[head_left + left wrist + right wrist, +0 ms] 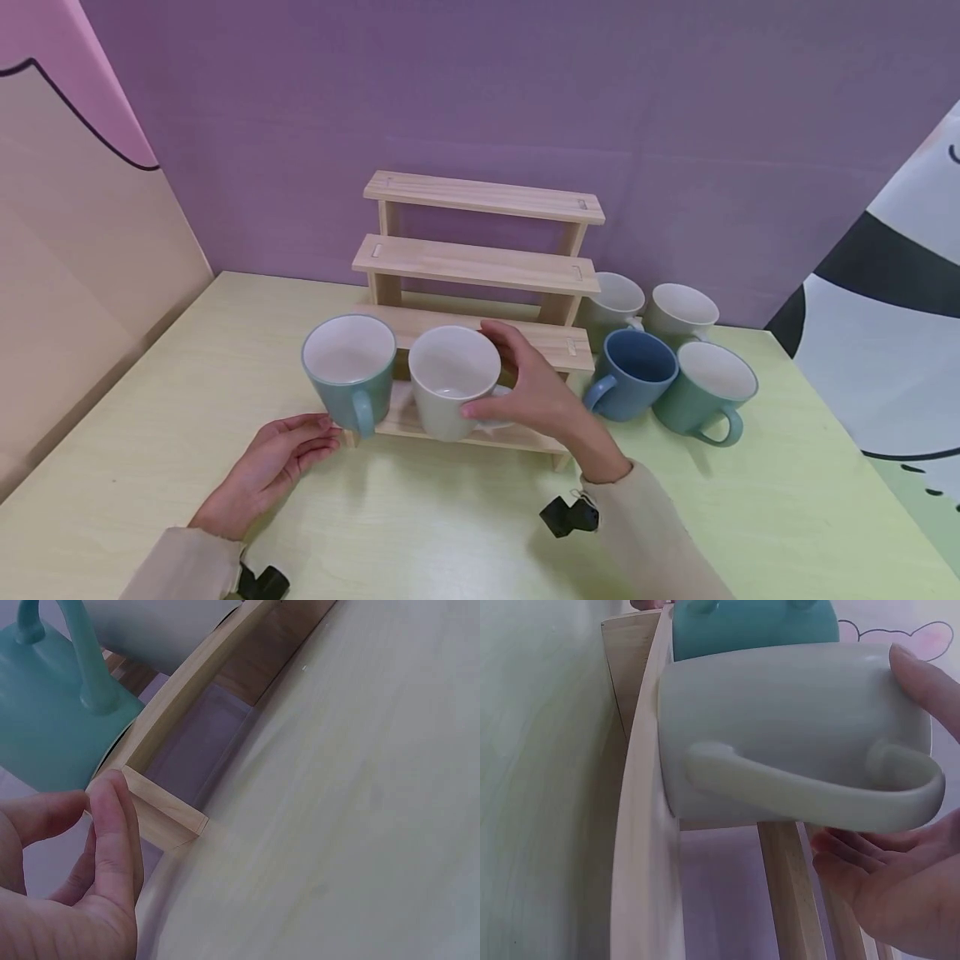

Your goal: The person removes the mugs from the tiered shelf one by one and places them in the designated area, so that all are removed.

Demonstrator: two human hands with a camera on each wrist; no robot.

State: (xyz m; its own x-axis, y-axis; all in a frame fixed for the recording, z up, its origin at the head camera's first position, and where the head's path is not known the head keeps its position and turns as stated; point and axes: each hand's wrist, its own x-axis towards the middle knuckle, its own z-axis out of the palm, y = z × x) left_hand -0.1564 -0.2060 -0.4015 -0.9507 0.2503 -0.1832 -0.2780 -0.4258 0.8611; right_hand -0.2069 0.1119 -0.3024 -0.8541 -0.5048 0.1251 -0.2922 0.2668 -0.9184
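Observation:
My right hand (536, 387) holds a white mug (446, 379) near its rim, thumb on one side and fingers on the other. The mug stands on the lowest step of a wooden tiered shelf (480, 262), its base against the board in the right wrist view, handle (810, 795) toward the wrist. Just left of it on that step is a teal mug (345, 367) with a white inside, handle facing front. My left hand (277, 462) is at the step's left end; its fairly straight fingertips (112, 795) lie right at the board's corner (131, 776).
Right of the shelf several mugs stand close together: a blue mug (633, 375), a green mug (708, 387) and two white ones (678, 312) behind. The upper steps rise behind the held mug. A purple backdrop (480, 83) stands behind the pale wooden table (420, 533).

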